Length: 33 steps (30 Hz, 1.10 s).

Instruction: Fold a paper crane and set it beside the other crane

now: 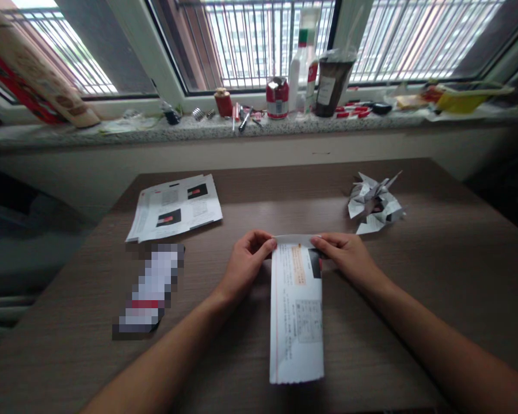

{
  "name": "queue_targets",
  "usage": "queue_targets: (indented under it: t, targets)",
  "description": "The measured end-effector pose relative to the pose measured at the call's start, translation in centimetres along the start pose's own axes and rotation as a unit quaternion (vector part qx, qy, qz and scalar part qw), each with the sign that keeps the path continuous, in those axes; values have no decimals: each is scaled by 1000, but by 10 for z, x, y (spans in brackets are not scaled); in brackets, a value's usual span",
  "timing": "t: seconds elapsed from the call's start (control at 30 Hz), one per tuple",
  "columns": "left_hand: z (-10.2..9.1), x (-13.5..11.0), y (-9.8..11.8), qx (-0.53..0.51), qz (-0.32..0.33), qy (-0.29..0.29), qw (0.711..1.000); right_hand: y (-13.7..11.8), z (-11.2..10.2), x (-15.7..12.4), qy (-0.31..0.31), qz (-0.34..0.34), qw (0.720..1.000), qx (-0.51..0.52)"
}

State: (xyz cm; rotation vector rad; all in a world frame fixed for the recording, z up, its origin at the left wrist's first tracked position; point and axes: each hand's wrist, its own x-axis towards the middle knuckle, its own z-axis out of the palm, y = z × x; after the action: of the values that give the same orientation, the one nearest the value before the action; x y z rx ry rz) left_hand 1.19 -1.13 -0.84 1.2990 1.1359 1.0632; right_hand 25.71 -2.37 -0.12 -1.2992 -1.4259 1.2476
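Observation:
A long printed sheet of paper (297, 322) hangs toward me above the brown table, its far end bent into a narrow fold. My left hand (251, 256) pinches the far left corner between thumb and fingers. At the far right corner, my right hand (344, 253) pinches the same sheet, thumb on top. The text on the paper runs sideways, with an orange-tinted box and a dark picture near the right edge. Fingers under the paper are partly hidden.
A stack of printed sheets (179, 208) lies at the back left, with a blurred-out phone (149, 290) in front of it. Crumpled folded paper (375, 202) sits at the back right. The windowsill (224, 131) holds a red can (277, 99), a drink cup (333, 83) and small items.

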Motion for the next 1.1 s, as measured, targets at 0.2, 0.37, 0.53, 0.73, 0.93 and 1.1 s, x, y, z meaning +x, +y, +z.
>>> queue_targets:
  t: [0.2,0.37,0.53,0.73,0.93,1.1]
  targets:
    - [3,1,3,13,18,18,1000,1,4,0,-5,38,998,53]
    - [2,1,1,8,26,31,999,10,3,0,-33,84,989,115]
    - [-1,2,1,6,28,40,999,11,1,-1,-84,95,985,120]
    - [-3,2,-1,-8,22,27,999,9,-1,1,-90,80,989,83]
    - [-3,3,-5,-16,14,24,999,4,0,3,-68,37,997,-2]
    - [-2,4,-6,-21,18,40,999,8,2,0,-64,71,994,51]
